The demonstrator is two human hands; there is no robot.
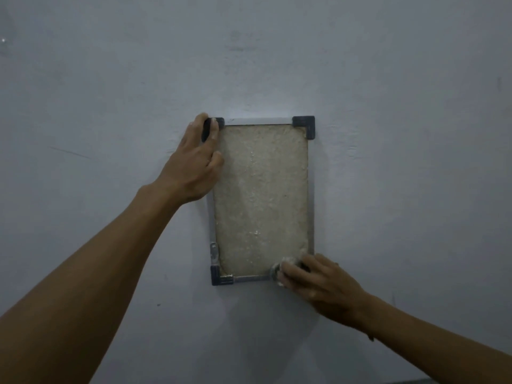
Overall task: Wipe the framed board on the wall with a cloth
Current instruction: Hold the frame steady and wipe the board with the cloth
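A framed board (261,199) with a speckled beige panel and dark corner caps hangs on a bare grey-blue wall (388,106). The left hand (194,164) curls its fingers (213,128) round the frame's upper-left corner. The right hand (318,284) pinches a small pale cloth (279,271) against the lower-right corner, hiding that cap.

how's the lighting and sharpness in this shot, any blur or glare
Head view: dim, flat, bluish light with no glare; soft throughout; the cloth under the right hand is smeared, likely motion blur; the left hand on the framed board is crisper; wide-angle stretch enlarges the forearms.
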